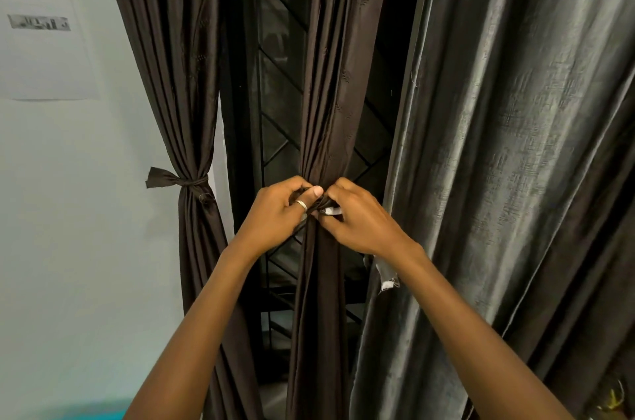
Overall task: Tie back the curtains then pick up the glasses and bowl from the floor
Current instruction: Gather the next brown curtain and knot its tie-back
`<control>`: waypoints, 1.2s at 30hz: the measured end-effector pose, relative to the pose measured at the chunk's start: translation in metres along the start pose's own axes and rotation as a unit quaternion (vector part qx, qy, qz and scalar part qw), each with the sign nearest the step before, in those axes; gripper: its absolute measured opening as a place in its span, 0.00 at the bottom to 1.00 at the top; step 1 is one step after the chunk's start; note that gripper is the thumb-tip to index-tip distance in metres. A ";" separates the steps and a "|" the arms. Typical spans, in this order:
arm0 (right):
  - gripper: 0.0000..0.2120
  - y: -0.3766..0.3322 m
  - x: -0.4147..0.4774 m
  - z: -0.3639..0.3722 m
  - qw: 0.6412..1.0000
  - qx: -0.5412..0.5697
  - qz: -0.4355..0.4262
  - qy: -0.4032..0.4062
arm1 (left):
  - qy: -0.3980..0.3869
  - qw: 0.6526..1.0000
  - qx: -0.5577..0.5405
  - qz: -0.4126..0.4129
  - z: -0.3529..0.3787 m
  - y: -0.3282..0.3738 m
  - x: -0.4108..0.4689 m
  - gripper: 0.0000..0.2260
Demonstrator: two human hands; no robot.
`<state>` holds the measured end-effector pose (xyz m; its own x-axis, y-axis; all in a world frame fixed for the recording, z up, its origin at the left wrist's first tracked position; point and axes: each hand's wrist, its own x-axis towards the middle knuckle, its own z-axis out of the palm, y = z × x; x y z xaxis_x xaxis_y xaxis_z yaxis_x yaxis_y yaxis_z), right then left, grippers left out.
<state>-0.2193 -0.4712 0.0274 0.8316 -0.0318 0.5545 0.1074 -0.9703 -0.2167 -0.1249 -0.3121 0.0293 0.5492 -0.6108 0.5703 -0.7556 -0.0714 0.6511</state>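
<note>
at the middle curtain (330, 103), left hand (275, 217) and right hand (360, 223) each grip pinching its tie (318, 210); wall paper (37, 24) writing unreadable.

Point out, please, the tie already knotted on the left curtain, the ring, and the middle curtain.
knotted tie (185, 181): head view, on its band around the left curtain.
ring (302, 205): head view, on its metal band.
middle curtain (331, 93): head view, on its gathered folds.

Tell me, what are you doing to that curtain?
Tying it back. Both hands, the left hand and right hand, are knotting a tie around the bunched middle brown curtain. The left curtain is already tied. The grey curtain hangs loose.
</note>
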 end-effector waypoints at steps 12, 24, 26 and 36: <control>0.03 0.006 -0.019 0.016 0.950 -0.039 -0.079 0.299 | 0.163 0.984 -0.070 -0.006 0.018 -0.002 -0.004 0.06; 0.07 0.011 -0.010 -0.002 0.939 0.265 0.078 0.204 | 0.070 0.963 -0.239 -0.099 0.003 -0.006 0.004 0.05; 0.06 0.012 -0.012 -0.001 0.933 0.290 0.097 0.190 | 0.049 0.962 -0.245 -0.106 0.001 -0.007 0.004 0.06; 0.06 0.038 -0.020 -0.008 0.874 0.394 0.218 0.186 | 0.037 0.982 -0.165 -0.089 -0.022 -0.030 0.005 0.06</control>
<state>-0.2360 -0.5089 0.0149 0.6686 -0.5745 0.4721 0.2875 -0.3858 -0.8766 -0.0917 -0.2958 0.0240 0.6958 -0.5519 0.4596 -0.4948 0.0954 0.8638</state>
